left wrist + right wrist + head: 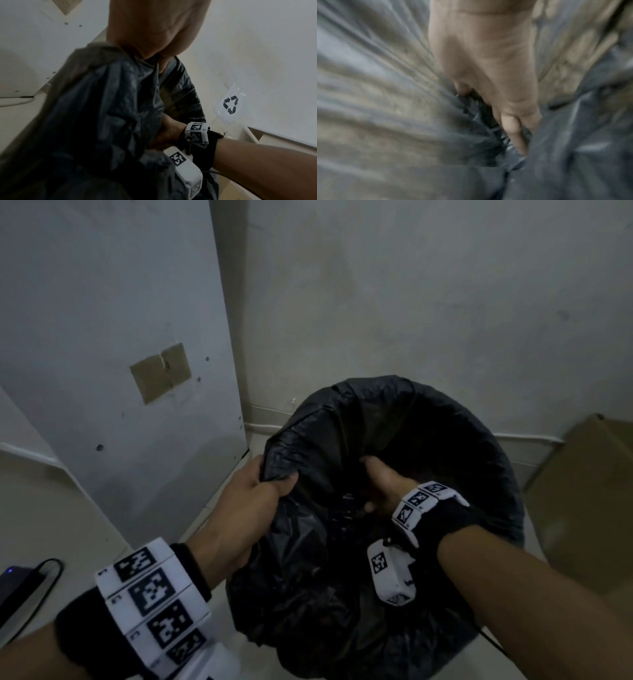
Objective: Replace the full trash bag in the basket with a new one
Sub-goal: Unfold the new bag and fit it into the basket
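Note:
A black trash bag point(428, 440) lines the basket, its rim folded over the basket's far and right sides. The basket itself stays hidden under the plastic. My left hand point(263, 484) grips the bag's near-left edge and holds it bunched, pulled inward off the rim. The left wrist view shows the same grip, the film point(102, 108) hanging below my left hand point(154, 40). My right hand point(380, 484) reaches inside the bag's mouth. In the blurred right wrist view its fingers point(513, 135) pinch crumpled folds of the bag point(385, 94).
A grey panel point(102, 337) with a taped patch stands at the left, close to the basket. A cardboard box point(589, 491) leans at the right. A dark device with a cable point(17, 587) lies on the floor lower left. A recycling sign point(230, 104) hangs on the wall.

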Tool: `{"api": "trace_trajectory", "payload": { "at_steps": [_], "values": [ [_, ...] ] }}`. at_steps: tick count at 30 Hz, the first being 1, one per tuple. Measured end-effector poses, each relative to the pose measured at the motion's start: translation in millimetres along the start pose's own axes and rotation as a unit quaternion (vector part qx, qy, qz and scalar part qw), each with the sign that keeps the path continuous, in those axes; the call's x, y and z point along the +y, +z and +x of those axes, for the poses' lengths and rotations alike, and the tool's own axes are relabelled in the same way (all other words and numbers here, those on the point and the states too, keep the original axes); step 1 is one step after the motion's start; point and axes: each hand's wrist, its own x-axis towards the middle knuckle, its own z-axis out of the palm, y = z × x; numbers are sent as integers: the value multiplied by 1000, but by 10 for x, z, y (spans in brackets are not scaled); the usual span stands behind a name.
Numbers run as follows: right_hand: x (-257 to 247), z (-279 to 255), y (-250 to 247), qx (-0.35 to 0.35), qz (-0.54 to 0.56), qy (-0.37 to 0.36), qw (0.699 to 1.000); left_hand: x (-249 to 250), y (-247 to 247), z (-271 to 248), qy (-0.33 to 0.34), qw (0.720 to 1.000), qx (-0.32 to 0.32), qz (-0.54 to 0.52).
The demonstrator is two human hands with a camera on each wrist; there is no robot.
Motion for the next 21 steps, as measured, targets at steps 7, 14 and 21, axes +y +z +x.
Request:
{"api": "trace_trajectory", "payload": {
  "at_steps": [7,14,21],
  "values": [
    [-84,48,175,-66,251,11,966,46,48,-106,0,999,-35,-16],
    [-109,329,333,-43,312,-46,948,69,107,-239,30,997,-75,10],
    [-89,291,212,-121,115,49,985,-40,-103,-66,47,996,-9,71]
  ]
}}
